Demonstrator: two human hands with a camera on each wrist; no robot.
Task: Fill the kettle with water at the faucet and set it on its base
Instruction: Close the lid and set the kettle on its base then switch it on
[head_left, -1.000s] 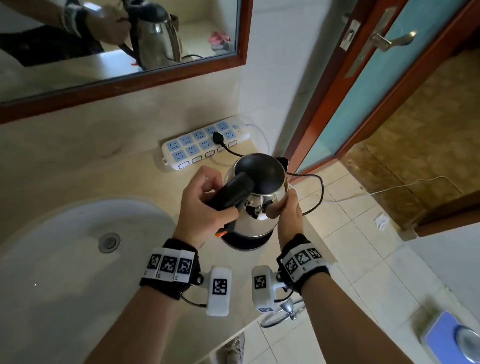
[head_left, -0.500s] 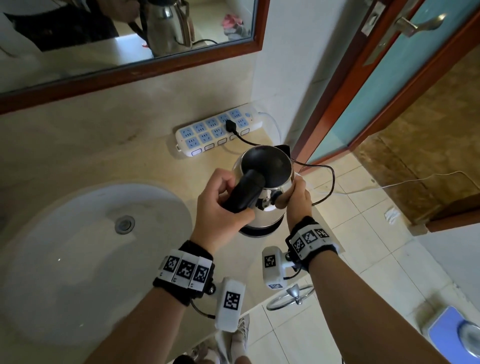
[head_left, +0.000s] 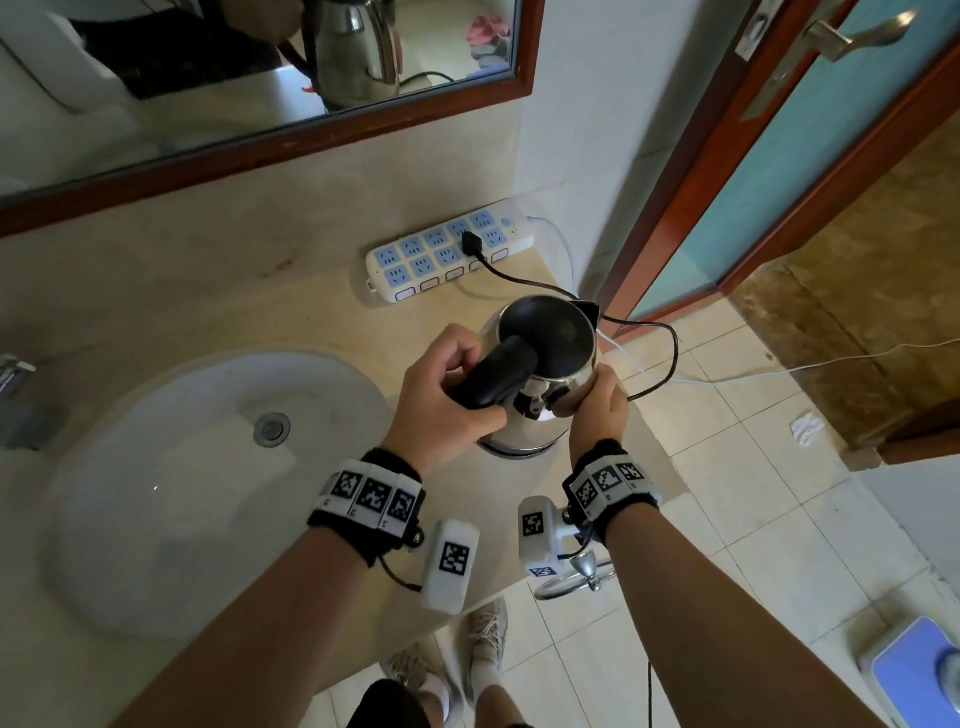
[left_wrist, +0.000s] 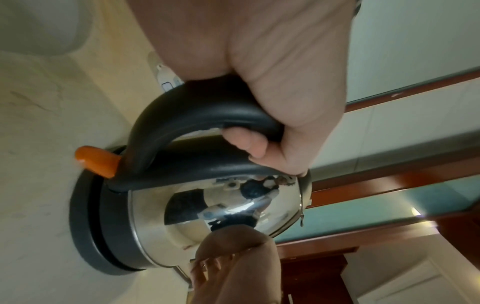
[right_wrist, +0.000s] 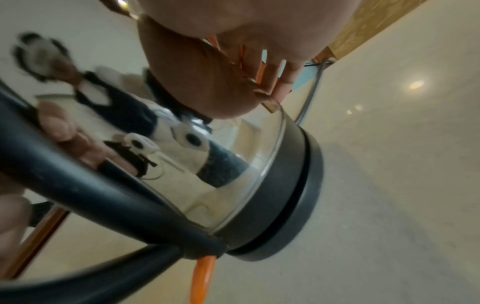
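Note:
A steel kettle (head_left: 550, 364) with a dark open top stands on its black round base (left_wrist: 85, 226) on the beige counter, near the right end. My left hand (head_left: 441, 400) grips the black handle (left_wrist: 202, 111), fingers wrapped under it. My right hand (head_left: 592, 405) cups the kettle's shiny right side, and its thumb (right_wrist: 197, 82) presses on the steel wall. An orange switch (left_wrist: 96, 162) sticks out at the foot of the handle. The base (right_wrist: 298, 195) shows as a dark ring under the kettle. A grey faucet (head_left: 15, 384) is just in view at the far left.
A white sink basin (head_left: 156, 493) with a drain (head_left: 271, 429) lies left of the kettle. A white-and-blue power strip (head_left: 447, 254) lies against the back wall, and a black cord (head_left: 670, 353) loops from it past the counter's right edge. A mirror hangs above, and a door stands open at the right.
The head view has swung down and left, showing more of the sink. Both hands keep their hold on the kettle over its base. The orange switch is now hidden in the head view.

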